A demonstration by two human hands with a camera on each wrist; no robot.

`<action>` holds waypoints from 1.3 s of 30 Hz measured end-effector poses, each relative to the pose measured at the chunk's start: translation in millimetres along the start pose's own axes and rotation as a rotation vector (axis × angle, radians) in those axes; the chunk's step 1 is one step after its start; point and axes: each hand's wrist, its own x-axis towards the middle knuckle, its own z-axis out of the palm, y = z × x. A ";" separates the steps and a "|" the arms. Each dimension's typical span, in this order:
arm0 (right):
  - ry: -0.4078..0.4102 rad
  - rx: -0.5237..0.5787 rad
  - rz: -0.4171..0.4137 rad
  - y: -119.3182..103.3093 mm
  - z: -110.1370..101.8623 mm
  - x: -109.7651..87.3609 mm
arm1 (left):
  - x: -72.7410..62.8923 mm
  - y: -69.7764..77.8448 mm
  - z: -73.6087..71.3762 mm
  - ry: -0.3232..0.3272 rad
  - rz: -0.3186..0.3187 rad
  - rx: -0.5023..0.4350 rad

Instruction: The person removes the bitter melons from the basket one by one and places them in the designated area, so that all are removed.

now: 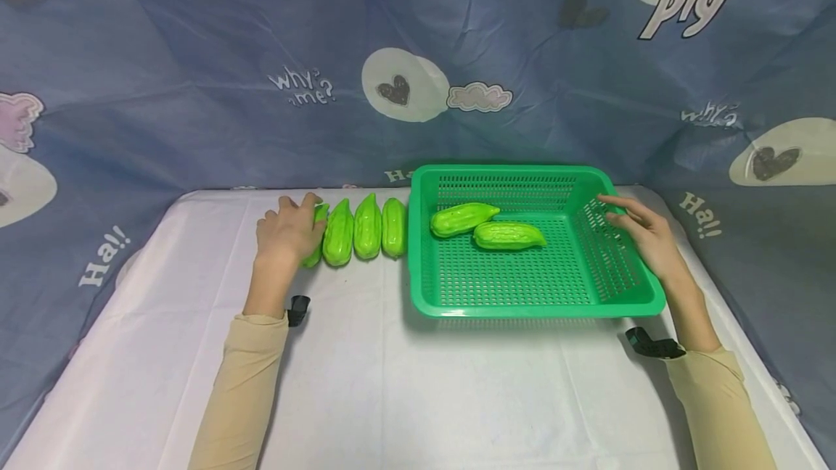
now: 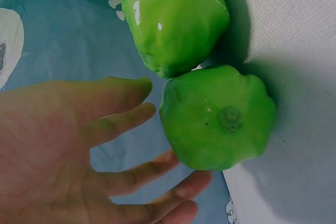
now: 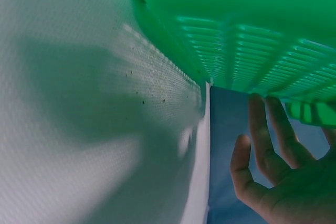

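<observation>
My left hand (image 1: 287,227) is at the leftmost bitter melon (image 1: 312,258) of a row on the table, covering part of it in the head view. In the left wrist view its fingers (image 2: 181,190) are spread and loosely bent at the side of that glossy green bitter melon (image 2: 218,121), not closed round it. My right hand (image 1: 653,238) is at the right rim of a green plastic basket (image 1: 522,312). Its fingers (image 3: 257,124) are extended, tips at the basket's slotted outer wall (image 3: 252,51). Two bitter melons (image 1: 509,236) lie inside the basket.
More bitter melons (image 1: 368,227) stand side by side between the left hand and the basket, stem ends toward me. A white cloth (image 1: 418,390) covers the table. A blue printed cloth (image 1: 261,129) hangs behind it and at both sides.
</observation>
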 end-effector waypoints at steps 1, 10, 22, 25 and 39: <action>0.000 -0.002 0.001 0.2 -0.2 0.2 | -0.3 0.7 0.0 0.008 -0.002 0.000; 0.005 -0.002 0.002 0.7 -1.6 0.5 | -3.7 16.2 -4.7 0.071 0.031 0.010; 0.003 -0.001 -0.006 3.3 -1.6 1.2 | -21.4 58.8 -7.9 0.224 0.199 -0.026; 0.007 -0.002 -0.003 3.1 -2.3 0.8 | -26.1 76.6 -2.4 0.290 0.282 -0.025; 0.009 -0.001 -0.013 -1.2 0.5 -1.1 | -34.6 128.7 26.6 0.377 0.597 0.040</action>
